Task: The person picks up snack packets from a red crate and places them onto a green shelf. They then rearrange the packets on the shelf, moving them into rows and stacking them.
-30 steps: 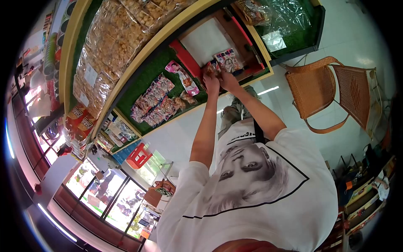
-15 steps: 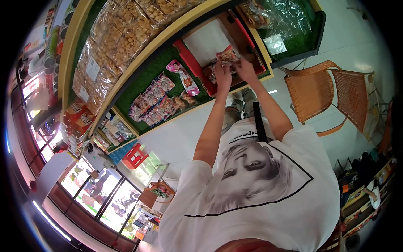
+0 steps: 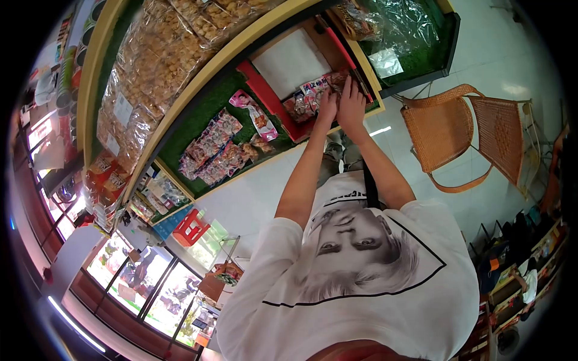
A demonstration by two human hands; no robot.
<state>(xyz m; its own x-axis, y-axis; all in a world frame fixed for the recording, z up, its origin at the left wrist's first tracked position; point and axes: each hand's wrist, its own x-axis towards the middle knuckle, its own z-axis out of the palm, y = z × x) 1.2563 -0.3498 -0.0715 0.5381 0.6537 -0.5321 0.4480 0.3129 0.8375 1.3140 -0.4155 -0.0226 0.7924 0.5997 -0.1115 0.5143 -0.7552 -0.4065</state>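
Observation:
Inside a red-sided cardboard box (image 3: 272, 96), small snack packets (image 3: 299, 106) in red and white wrappers lie along the side near me. My left hand (image 3: 327, 109) reaches over the near edge, its fingertips resting against the packets; they seem extended, though partly hidden. Just to its right, my right hand (image 3: 351, 108) lies over a reddish-brown packet (image 3: 336, 80) with the fingers stretched and slightly apart. A white sheet (image 3: 291, 62) covers the far part of the box.
Left of the box, a pink packet (image 3: 255, 114) and strips of small packets (image 3: 209, 144) lie on green turf. Large bags of puffed snacks (image 3: 162, 54) fill the shelf above. A wicker chair (image 3: 438, 129) stands to the right, and a red stool (image 3: 191, 227) at lower left.
The packet held up between both hands is now down among the others in the box. My hands have lowered onto the packets, and the right hand's fingers have spread out. The view has shifted slightly.

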